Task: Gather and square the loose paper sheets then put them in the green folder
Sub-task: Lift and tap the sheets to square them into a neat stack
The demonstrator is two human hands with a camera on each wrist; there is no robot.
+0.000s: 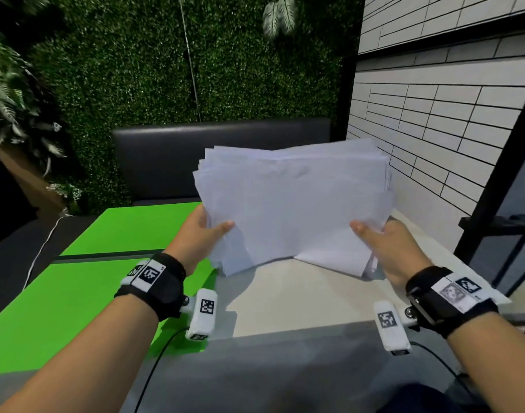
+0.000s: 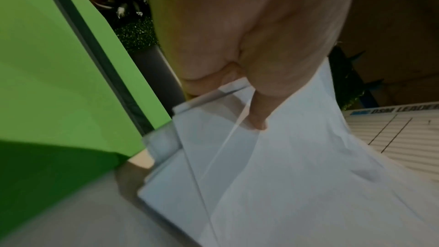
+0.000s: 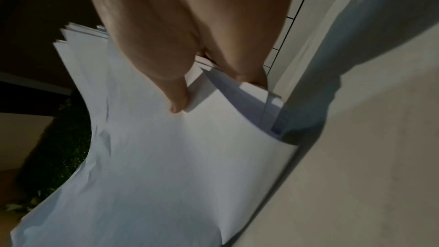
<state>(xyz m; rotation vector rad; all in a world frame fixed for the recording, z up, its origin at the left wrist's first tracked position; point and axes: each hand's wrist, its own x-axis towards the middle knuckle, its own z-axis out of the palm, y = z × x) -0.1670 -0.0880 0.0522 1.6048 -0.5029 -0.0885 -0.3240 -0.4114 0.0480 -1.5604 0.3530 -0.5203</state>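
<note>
Paper sheets (image 1: 294,204): one uneven white stack, held upright in front of you at 12 o'clock, its lower edge resting on the desk (image 1: 285,296), corners fanned and not aligned. Your left hand (image 1: 204,231) grips the stack's 9 o'clock side, thumb on the near face, fingers behind. Your right hand (image 1: 380,242) grips the 3 o'clock side the same way; the wrist view shows its thumb (image 3: 175,100) pressed to the front sheet. Green folder (image 1: 106,263): lying open and flat on the desk at 9 o'clock from the stack, a dark spine across its middle, its near edge just beside the stack's lower left corner. Bench seat (image 1: 219,156): dark, at 12 o'clock behind the desk. Tiled wall (image 1: 434,120): white, at 2 o'clock.
</note>
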